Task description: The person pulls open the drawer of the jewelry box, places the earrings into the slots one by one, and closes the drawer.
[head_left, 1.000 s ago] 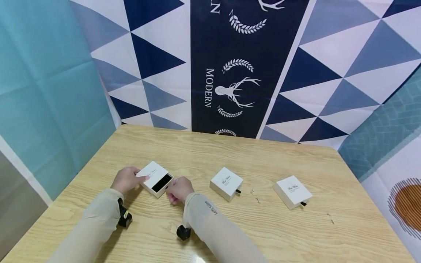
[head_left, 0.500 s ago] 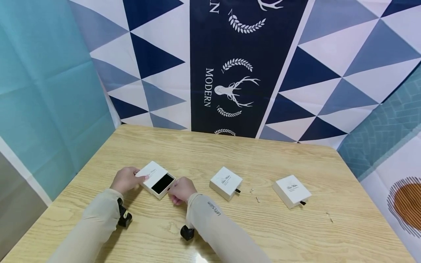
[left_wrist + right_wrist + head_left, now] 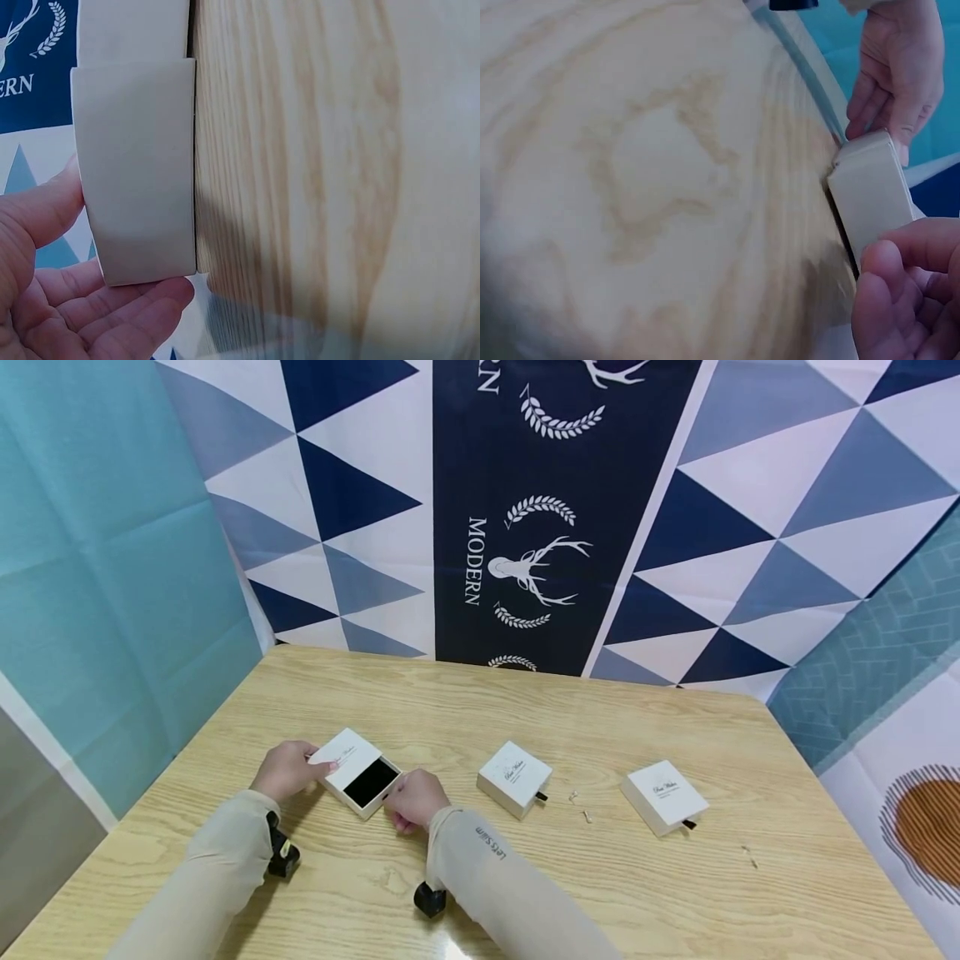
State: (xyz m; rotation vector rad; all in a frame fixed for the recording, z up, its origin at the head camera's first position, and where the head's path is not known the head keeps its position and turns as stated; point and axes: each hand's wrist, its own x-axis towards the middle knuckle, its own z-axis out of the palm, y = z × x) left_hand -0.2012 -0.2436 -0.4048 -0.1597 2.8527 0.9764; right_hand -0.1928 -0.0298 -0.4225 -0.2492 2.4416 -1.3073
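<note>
A white drawer-style gift box lies at the left of the table. Its sleeve (image 3: 342, 752) has printed lettering on top, and its drawer (image 3: 372, 783), lined in black, is pulled roughly halfway out. My left hand (image 3: 287, 770) grips the closed end of the sleeve, thumb on the upper face and fingers under the end in the left wrist view. At the drawer's front, my right hand (image 3: 416, 802) pinches the small dark ribbon tab, mostly hidden by the fingers. The plain side of the sleeve (image 3: 139, 165) fills part of the left wrist view.
Two similar white boxes, one in the middle (image 3: 515, 777) and one at the right (image 3: 664, 797), are closed with black ribbon tabs sticking out. Tiny shiny pieces (image 3: 587, 816) lie between them, and more (image 3: 752, 860) lie farther right on the wooden table (image 3: 585, 893).
The drawer has slid farther out of its sleeve, toward the lower right, as my right hand moved that way. My left hand has held the sleeve in place.
</note>
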